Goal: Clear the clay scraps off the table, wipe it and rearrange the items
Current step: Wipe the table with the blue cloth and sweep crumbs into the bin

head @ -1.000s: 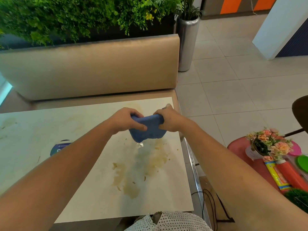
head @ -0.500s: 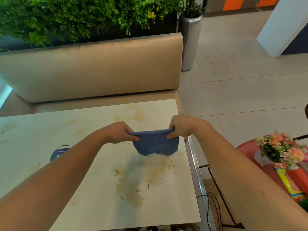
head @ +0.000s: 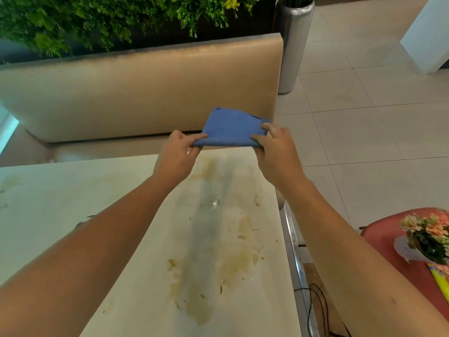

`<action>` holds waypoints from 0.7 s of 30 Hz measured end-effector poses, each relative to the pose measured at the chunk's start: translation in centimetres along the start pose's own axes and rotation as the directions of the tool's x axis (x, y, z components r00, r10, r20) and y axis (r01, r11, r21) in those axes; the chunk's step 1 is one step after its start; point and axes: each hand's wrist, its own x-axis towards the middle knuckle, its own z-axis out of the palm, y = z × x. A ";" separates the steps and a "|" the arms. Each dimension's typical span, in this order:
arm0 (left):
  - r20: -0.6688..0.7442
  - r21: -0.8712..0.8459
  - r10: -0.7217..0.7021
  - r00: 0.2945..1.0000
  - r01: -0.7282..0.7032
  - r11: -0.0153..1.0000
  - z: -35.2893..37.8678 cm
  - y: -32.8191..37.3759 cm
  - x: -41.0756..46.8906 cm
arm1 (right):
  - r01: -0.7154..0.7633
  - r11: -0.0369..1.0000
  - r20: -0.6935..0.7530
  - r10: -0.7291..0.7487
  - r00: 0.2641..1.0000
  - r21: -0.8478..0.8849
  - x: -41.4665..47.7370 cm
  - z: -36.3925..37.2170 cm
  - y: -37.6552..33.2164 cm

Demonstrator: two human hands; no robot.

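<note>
A folded blue cloth [head: 233,127] is held in the air above the far edge of the pale table [head: 73,203]. My left hand [head: 175,156] pinches its near left corner and my right hand [head: 274,152] pinches its near right corner. The cloth's free edge is flipped up and away from me. On the tabletop below, a wet streak with brown clay smears [head: 233,259] and small clay crumbs runs toward me.
A beige bench seat [head: 136,88] stands behind the table, with green plants above it. A silver planter [head: 291,45] is at the back right. A red stool [head: 388,234] at the right carries a flower pot [head: 427,239]. Black cables [head: 318,305] lie on the floor.
Both hands have lifted the cloth off the table and moved it farther away. It hung down from my fingers before; it is now flipped upward, away from me.
</note>
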 end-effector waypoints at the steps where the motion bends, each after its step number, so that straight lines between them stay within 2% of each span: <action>1: 0.030 0.029 0.001 1.000 -0.001 1.000 1.1 -0.9 -0.2 | -0.008 1.000 0.032 0.009 0.999 -0.027 -0.8 0.9 0.7; 3: 0.164 0.098 -0.013 0.986 -0.003 0.995 4.1 -3.5 -0.9 | -0.055 0.990 0.270 0.089 0.959 -0.129 -2.9 2.8 2.2; 5: 0.349 0.227 -0.074 0.934 -0.007 0.974 7.0 -6.5 -2.1 | -0.077 0.962 0.535 0.211 0.818 -0.262 -5.1 4.9 3.6; 6: 0.391 0.284 -0.108 0.914 -0.008 0.959 7.9 -7.7 -2.8 | -0.079 0.955 0.593 0.241 0.769 -0.286 -6.3 5.7 4.1; 8: 0.337 0.317 -0.168 0.926 0.056 0.947 8.9 -9.9 -3.9 | -0.090 0.958 0.603 0.243 0.760 -0.272 -7.8 7.4 4.4; 10: 0.217 0.290 -0.250 0.944 0.182 0.940 8.8 -11.6 -3.7 | -0.096 0.967 0.567 0.218 0.794 -0.237 -7.5 9.2 4.1; 12: 0.178 0.283 -0.333 0.926 0.276 0.919 8.2 -13.3 -2.9 | -0.077 0.978 0.502 0.166 0.849 -0.193 -5.9 11.2 3.3; 14: 0.230 0.338 -0.403 0.886 0.316 0.887 7.7 -15.2 -1.8 | -0.036 0.985 0.447 0.109 0.888 -0.170 -4.0 13.6 2.8; 19: 0.346 0.446 -0.518 0.782 0.349 0.824 7.5 -18.9 1.4 | 0.030 0.952 0.494 0.130 0.860 -0.303 -2.8 19.6 4.5; 21: 0.389 0.470 -0.519 0.761 0.321 0.822 7.6 -19.9 2.2 | 0.021 0.941 0.474 0.150 0.868 -0.336 -2.9 20.5 4.8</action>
